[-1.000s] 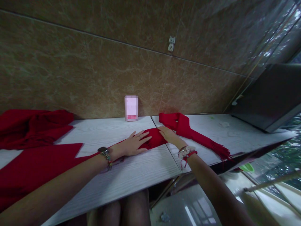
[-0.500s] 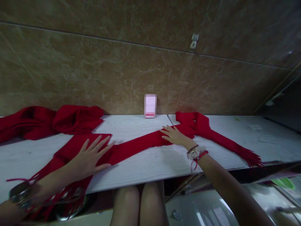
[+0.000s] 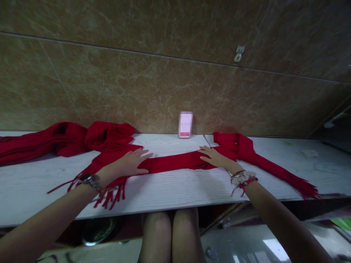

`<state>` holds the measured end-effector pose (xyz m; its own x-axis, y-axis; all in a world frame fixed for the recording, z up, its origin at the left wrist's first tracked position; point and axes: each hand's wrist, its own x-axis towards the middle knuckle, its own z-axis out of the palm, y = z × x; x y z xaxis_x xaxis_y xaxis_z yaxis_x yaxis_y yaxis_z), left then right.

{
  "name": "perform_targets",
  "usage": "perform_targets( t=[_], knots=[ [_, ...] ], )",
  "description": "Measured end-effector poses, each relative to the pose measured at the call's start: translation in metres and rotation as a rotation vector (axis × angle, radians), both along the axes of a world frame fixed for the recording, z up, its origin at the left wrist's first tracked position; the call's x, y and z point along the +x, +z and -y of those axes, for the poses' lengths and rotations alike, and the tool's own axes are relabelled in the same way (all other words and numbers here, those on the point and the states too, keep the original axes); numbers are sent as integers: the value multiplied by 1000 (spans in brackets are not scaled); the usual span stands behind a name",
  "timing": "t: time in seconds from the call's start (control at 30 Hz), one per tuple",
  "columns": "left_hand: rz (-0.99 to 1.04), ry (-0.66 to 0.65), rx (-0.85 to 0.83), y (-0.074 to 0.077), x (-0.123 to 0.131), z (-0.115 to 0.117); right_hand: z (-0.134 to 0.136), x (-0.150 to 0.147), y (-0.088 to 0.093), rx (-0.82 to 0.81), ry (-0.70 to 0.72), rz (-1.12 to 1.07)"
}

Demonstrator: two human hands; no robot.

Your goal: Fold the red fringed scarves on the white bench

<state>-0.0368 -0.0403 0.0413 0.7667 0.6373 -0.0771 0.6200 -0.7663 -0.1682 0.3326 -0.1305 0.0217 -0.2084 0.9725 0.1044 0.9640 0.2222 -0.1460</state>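
Note:
A red fringed scarf (image 3: 175, 163) lies lengthwise on the white wood-grain tabletop (image 3: 175, 190). My left hand (image 3: 133, 161) rests palm down, fingers spread, on its wider left part, where fringe hangs out beneath my wrist. On the right part of the scarf lies my right hand (image 3: 214, 156), also flat with its fingers apart. Just beyond that hand, a bunched, looped piece of red cloth (image 3: 245, 148) runs to a fringed end at the right; whether it is one piece with the scarf I cannot tell.
Another bundle of red cloth (image 3: 68, 140) lies along the wall at the back left. A phone (image 3: 185, 125) leans upright against the brown tiled wall (image 3: 153, 87). A small white hook (image 3: 239, 53) is fixed to the wall. My knees are below the table's front edge.
My left hand has moved away from me, bringing the scarf's left end and its fringe farther onto the table. The scarf's middle lies straighter. The whole view has shifted slightly.

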Motion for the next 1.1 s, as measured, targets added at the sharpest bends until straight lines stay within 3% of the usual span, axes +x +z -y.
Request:
perform_targets(
  t=[0.1, 0.2, 0.4, 0.5, 0.63, 0.7, 0.8, 0.9, 1.1],
  knots=[
    [-12, -78, -22, -9, 17, 21, 7, -13, 8, 91, 82, -43],
    [-17, -67, -30, -14, 7, 24, 9, -44, 11, 80, 208, -45],
    [160, 69, 51, -10, -67, 7, -21, -126, 3, 96, 422, -31],
    [345, 240, 112, -27, -105, 3, -37, -154, -3, 69, 492, -36],
    [497, 393, 16, -59, -142, -4, -45, -165, -17, -5, 516, -22],
    [526, 459, -51, -64, -155, -8, -45, -164, -23, 5, 494, -34],
    [572, 536, -182, -56, -167, -10, -44, -161, -29, 41, 470, -73],
    [671, 517, -316, -43, -171, -7, -47, -160, -33, 78, 446, -158],
    [894, 710, -513, -29, -153, -5, -56, -156, -41, 110, 411, -398]
  ],
)
